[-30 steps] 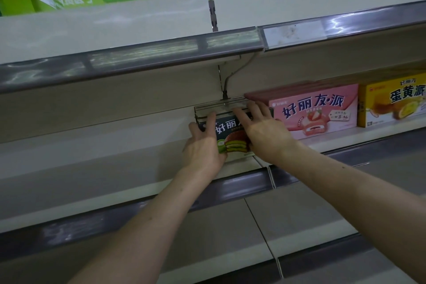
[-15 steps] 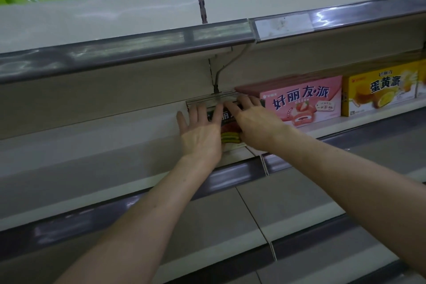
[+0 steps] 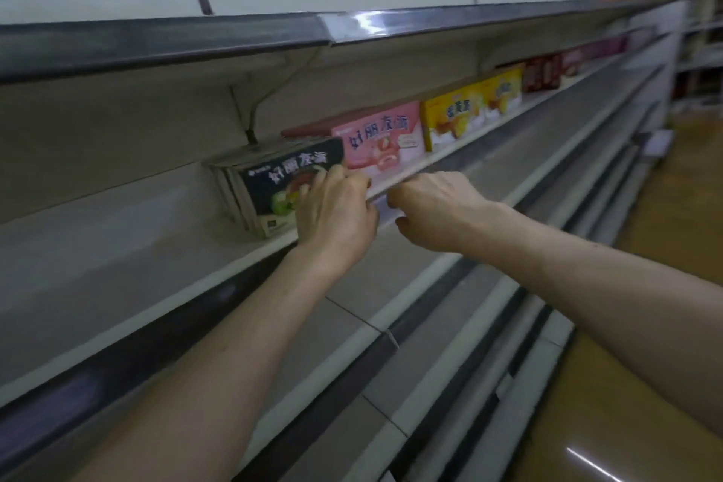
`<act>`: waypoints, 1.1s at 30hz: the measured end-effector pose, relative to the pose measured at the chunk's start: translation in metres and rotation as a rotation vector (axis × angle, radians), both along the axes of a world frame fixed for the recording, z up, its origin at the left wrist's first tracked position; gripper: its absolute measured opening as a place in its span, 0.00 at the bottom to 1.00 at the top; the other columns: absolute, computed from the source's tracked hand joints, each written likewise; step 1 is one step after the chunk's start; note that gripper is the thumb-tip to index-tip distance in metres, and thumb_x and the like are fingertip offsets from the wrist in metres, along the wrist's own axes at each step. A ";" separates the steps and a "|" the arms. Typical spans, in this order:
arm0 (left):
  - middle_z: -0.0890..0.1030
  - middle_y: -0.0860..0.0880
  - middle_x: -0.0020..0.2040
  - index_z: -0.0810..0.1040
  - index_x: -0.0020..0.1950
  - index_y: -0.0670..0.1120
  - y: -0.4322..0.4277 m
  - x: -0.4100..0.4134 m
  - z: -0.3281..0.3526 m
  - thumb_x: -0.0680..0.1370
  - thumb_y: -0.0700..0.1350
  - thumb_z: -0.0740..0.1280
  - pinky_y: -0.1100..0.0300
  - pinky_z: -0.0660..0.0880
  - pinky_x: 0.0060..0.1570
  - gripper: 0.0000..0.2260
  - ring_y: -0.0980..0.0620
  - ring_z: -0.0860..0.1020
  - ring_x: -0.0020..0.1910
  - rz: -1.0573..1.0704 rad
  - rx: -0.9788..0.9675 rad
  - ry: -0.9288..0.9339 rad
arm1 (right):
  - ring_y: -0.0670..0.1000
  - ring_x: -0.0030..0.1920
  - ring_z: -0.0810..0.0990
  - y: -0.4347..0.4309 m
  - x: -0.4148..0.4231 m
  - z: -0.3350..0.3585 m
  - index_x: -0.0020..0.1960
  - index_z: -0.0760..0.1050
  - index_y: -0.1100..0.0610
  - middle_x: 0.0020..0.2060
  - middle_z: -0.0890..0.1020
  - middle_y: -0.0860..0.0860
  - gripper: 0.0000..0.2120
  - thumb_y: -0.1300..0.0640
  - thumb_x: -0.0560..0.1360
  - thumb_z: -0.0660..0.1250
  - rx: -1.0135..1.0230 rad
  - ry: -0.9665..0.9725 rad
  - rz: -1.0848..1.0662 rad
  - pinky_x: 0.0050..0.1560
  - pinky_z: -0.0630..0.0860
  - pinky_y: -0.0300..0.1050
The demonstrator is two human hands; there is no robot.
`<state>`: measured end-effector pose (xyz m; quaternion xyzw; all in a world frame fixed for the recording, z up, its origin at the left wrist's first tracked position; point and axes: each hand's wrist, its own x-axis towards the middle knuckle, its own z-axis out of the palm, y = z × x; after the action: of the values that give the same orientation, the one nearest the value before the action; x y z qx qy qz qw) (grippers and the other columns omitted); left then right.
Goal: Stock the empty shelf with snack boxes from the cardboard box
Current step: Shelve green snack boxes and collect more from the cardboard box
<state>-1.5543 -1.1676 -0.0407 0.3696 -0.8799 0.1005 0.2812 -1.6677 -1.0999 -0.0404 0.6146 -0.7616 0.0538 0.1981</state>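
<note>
The long shelf [image 3: 117,246] carries a pink box [image 3: 383,141]. Tight against the pink box's left stands the dark snack box [image 3: 281,180]. The left hand [image 3: 336,219] presses its fingers on that box's front. The right hand [image 3: 434,211], just below the pink box, is curled and holds nothing.

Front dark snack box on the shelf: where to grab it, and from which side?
Probably its left end, coming from the left over bare shelf. The dark snack box stands on its long edge, like boxes packed behind, right end by the pink box, left hand on its right half. Only the left end looks free.
</note>
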 end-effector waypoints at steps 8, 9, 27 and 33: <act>0.76 0.45 0.63 0.76 0.65 0.52 0.086 -0.016 -0.051 0.78 0.50 0.66 0.55 0.70 0.57 0.16 0.43 0.73 0.62 -0.330 0.212 -0.263 | 0.57 0.52 0.78 0.127 0.018 -0.049 0.62 0.74 0.53 0.55 0.79 0.53 0.14 0.55 0.79 0.57 0.241 -0.130 -0.340 0.42 0.67 0.44; 0.76 0.45 0.63 0.76 0.64 0.52 0.099 -0.020 -0.056 0.78 0.50 0.66 0.55 0.70 0.57 0.15 0.43 0.73 0.62 -0.366 0.222 -0.289 | 0.57 0.50 0.78 0.143 0.018 -0.053 0.62 0.75 0.53 0.54 0.80 0.53 0.14 0.55 0.79 0.57 0.264 -0.149 -0.384 0.42 0.68 0.44; 0.73 0.47 0.64 0.69 0.72 0.52 0.361 -0.123 -0.169 0.77 0.50 0.68 0.52 0.77 0.55 0.23 0.49 0.76 0.56 -0.943 0.469 -0.661 | 0.53 0.50 0.79 0.435 -0.031 -0.159 0.60 0.77 0.49 0.51 0.81 0.50 0.13 0.50 0.78 0.62 0.314 -0.641 -0.871 0.45 0.76 0.47; 0.70 0.46 0.64 0.70 0.71 0.52 0.438 -0.164 -0.236 0.77 0.50 0.69 0.55 0.75 0.54 0.24 0.48 0.73 0.58 -1.007 0.547 -0.829 | 0.52 0.50 0.78 0.534 -0.066 -0.217 0.59 0.78 0.49 0.51 0.80 0.46 0.12 0.52 0.78 0.62 0.295 -0.820 -0.950 0.49 0.78 0.49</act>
<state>-1.7187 -0.7299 -0.2770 -0.0938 -0.9722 -0.1339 -0.1675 -1.7338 -0.5658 -0.2571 0.1608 -0.9640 0.0855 -0.1937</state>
